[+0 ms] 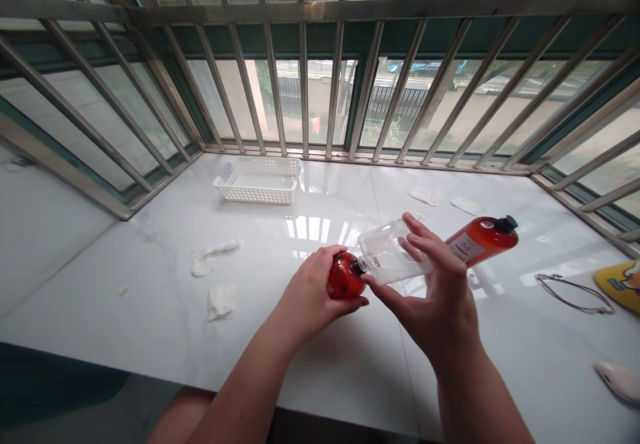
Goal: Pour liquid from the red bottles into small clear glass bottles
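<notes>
My left hand (313,284) is wrapped round a red bottle (345,276) whose dark neck points to the right. In my right hand (440,284) is a clear, flat-sided bottle (393,254), tilted so its mouth meets the red bottle's neck. The fingers and thumb of that hand grip the clear bottle along its sides. Just beyond my right hand stands a second red bottle (487,234) with a black cap and a pale label, partly hidden by my fingers.
A white perforated basket (257,194) stands near the barred window. Crumpled white tissues (221,302) lie at the left, and flat white pieces (467,205) at the back right. A thin cord loop (575,294), a yellow object (620,285) and a white object (619,383) are at the right.
</notes>
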`<state>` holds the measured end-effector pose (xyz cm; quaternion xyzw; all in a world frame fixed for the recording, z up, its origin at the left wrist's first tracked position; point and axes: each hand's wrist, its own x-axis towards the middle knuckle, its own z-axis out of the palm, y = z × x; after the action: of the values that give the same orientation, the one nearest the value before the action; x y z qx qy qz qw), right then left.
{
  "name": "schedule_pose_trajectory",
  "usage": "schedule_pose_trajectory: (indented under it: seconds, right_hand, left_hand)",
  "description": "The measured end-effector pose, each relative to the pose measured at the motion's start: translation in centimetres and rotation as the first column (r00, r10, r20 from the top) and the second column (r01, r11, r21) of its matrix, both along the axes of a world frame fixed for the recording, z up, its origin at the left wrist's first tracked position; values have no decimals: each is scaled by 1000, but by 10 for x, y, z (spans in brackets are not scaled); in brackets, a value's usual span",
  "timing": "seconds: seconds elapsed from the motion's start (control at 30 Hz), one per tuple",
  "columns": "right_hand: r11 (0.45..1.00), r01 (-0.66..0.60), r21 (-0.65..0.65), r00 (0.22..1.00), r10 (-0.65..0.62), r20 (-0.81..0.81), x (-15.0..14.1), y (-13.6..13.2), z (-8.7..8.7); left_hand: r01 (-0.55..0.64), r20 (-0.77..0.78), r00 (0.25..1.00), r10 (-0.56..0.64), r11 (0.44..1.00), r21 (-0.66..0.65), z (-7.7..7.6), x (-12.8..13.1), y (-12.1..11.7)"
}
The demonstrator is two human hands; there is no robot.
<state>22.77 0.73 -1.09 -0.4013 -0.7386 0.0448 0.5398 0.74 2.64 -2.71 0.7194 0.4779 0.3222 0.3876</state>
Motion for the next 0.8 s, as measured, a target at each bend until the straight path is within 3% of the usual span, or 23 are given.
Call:
schedule_pose_trajectory:
  seconds: [0.43,0.63,0.8]
  right_hand:
    - [999,-17,-33,998,15,-60,-1,1,-3]
    - [988,-19,-154,982,-11,-191,-1,2,-7]
    - [940,5,-340,955,-105,-276,-2,3,-13]
  left_hand:
    - [-1,5,1000,1,1000,4,-1,0,0]
    - [-11,8,1000,11,1000,14,-3,-1,0]
    - [-16,4,1000,16,1000,16,-4,-1,0]
